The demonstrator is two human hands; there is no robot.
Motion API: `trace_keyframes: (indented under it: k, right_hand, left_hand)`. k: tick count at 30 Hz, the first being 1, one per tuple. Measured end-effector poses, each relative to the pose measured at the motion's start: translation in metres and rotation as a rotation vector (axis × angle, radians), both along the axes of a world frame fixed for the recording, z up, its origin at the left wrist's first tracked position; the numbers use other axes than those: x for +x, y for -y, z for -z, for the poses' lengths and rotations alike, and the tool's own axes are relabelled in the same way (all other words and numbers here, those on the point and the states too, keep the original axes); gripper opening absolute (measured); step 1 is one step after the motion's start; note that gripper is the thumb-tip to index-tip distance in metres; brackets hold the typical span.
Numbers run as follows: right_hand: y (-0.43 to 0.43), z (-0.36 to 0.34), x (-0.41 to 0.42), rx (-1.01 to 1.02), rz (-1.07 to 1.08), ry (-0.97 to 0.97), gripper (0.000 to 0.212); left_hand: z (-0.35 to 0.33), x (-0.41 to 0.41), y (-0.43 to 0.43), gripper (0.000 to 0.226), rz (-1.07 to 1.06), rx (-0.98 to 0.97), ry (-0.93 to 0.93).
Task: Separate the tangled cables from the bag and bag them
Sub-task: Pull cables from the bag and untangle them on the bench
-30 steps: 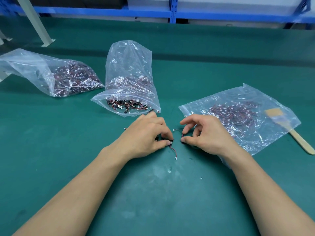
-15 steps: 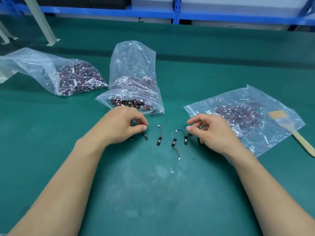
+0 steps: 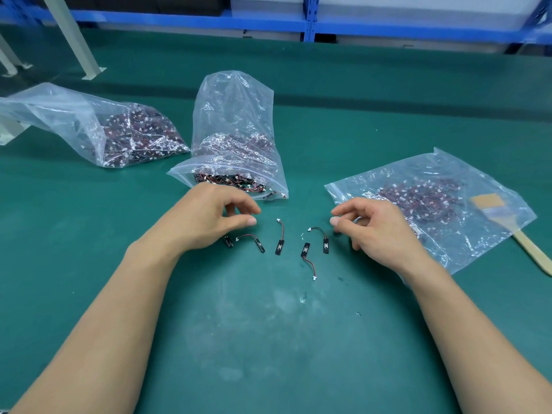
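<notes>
Several short separated cables lie in a loose row on the green table, each a black tab with a red-and-black wire and a white plug: one cable [image 3: 280, 238] in the middle, another [image 3: 307, 258] to its right, a third [image 3: 253, 241] to its left. My left hand [image 3: 209, 218] hovers over the row's left end with loosely curled fingers, holding nothing. My right hand [image 3: 375, 230] hovers at the right end, fingers also loosely curled and empty. Just behind my left hand stands the middle plastic bag [image 3: 236, 121], with tangled cables at its open mouth. A flat bag [image 3: 442, 180] of cables lies to the right.
A third plastic bag [image 3: 74, 121] full of cables lies at the far left. A wooden-handled brush [image 3: 525, 243] rests at the right, partly under the flat bag's edge. Blue shelving [image 3: 310, 22] and a grey post [image 3: 71, 37] stand beyond the table.
My hands have drawn apart from a small clump in the middle, and the cables now lie spread out singly. The left hand has lifted slightly off the leftmost ones.
</notes>
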State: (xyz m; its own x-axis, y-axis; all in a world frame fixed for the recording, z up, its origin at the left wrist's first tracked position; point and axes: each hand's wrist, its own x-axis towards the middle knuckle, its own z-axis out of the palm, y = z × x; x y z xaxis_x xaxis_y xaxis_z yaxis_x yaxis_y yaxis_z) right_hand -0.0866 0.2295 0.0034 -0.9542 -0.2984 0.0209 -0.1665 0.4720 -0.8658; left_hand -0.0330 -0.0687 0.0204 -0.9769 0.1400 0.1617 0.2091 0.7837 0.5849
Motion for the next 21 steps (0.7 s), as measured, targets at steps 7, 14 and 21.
trace_keyframes:
  k: [7, 14, 21]
  right_hand:
    - [0.001, 0.001, -0.001, -0.015, 0.004, -0.006, 0.006]
    - [0.001, 0.002, -0.001, -0.007, -0.001, -0.025, 0.008]
    - [0.002, 0.002, -0.001, 0.006, -0.012, -0.038, 0.008]
  left_hand:
    - [0.0, 0.001, 0.012, 0.008, -0.095, -0.027, 0.046]
    - [0.003, -0.007, 0.013, 0.014, -0.332, -0.098, -0.158]
    - [0.009, -0.03, 0.003, 0.032, -0.194, -0.323, -0.172]
